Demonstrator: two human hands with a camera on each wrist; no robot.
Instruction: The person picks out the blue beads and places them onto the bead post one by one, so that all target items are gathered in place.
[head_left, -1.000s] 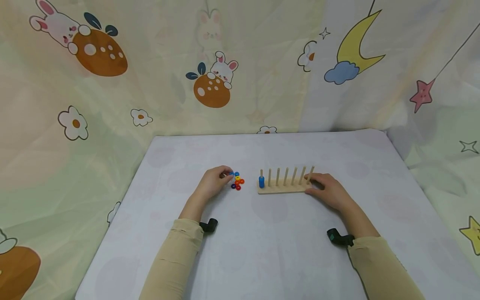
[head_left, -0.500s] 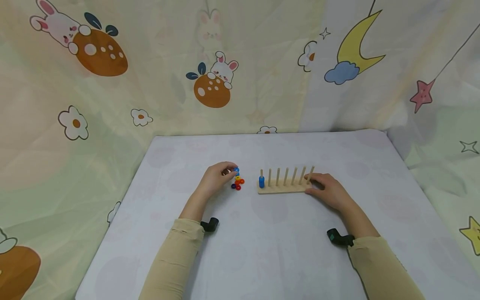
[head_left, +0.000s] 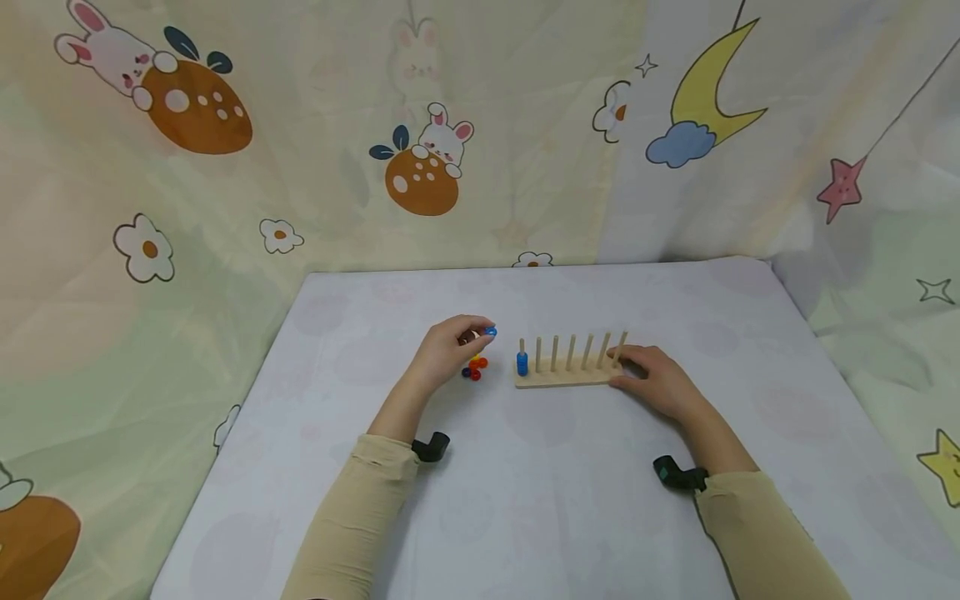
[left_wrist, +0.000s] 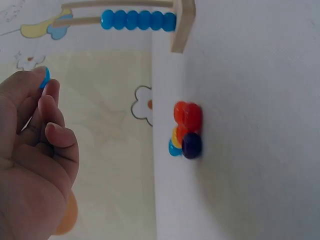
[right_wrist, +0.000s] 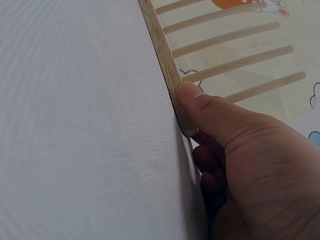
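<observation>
Between thumb and fingertips my left hand pinches a blue bead, held up above the table and left of a wooden peg board. My right hand grips the board's right end; in the right wrist view its thumb presses on the base. Several blue beads are stacked on the leftmost peg, and the other pegs are bare. Just below the left hand lies a small cluster of loose beads: red beads, a dark purple bead, a yellow bead and another blue bead.
A white-covered table lies under everything, with a printed cloth backdrop hanging behind its far edge. Black wrist cameras sit on the left wrist and the right wrist.
My left hand has lifted a blue bead out of the cluster and moved it up and right toward the peg board. The right hand and the board have stayed in place.
</observation>
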